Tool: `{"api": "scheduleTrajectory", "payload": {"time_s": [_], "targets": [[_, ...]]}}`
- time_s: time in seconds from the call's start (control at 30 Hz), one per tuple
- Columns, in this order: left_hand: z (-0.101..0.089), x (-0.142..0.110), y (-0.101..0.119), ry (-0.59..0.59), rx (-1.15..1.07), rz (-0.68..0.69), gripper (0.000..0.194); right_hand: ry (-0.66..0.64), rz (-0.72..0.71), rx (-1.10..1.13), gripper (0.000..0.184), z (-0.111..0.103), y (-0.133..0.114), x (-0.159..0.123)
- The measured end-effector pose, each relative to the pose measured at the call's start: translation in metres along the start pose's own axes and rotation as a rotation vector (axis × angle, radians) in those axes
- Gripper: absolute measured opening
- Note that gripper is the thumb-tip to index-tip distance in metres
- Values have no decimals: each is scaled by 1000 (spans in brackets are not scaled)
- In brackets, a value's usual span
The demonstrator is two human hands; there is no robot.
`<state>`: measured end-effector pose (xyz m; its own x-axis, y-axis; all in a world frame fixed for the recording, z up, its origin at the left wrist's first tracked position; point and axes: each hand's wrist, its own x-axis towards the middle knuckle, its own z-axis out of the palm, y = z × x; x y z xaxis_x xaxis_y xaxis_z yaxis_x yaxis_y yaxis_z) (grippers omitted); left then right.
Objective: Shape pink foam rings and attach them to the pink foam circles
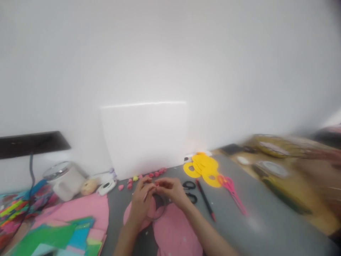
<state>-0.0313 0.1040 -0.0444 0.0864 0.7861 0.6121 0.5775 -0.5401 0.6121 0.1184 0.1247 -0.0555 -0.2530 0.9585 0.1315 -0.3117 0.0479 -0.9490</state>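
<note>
Both hands work close together at the lower centre of the frame, over a grey counter (226, 227). The right hand (173, 191) comes in from the lower right, its grip narrow, thumb and finger pinched on a small reddish-pink piece (157, 184). That piece sits at the meeting point of the two hands' fingertips. The left hand (142, 199) reaches up from the bottom edge, fingers curled inward; blur and overlap leave me unable to tell whether its own grip holds anything.

Just beneath the fingers is a round, ring-like object (163, 213), partly covered by the hands. Pink paper circles (177, 229) lie below it, at the bottom centre.

Beyond the hands, small pink and red pieces (156, 174) line the foot of a white board (145, 138), which stands against the wall (239, 71); a yellow piece (135, 178) is among them. Just right of the right hand are black scissor handles (192, 197), then a dark pen (205, 200) with red ends. Farther right lie yellow paper rings (205, 164) and pink scissors (233, 193), touching at the handles.

At the lower left, green paper (48, 238) overlaps a pink sheet (85, 209), with a white mug (68, 185) behind.
</note>
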Motion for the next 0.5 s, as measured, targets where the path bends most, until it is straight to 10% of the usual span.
{"api": "scheduleTrajectory", "payload": {"time_s": [0.3,0.5], "targets": [[-26,-7,17,13,297,61,25,36,-34,73,30,-3,8,2],[-105,-78,-4,56,692,-173,30,90,-10,111,22,-7,6,0]]}}
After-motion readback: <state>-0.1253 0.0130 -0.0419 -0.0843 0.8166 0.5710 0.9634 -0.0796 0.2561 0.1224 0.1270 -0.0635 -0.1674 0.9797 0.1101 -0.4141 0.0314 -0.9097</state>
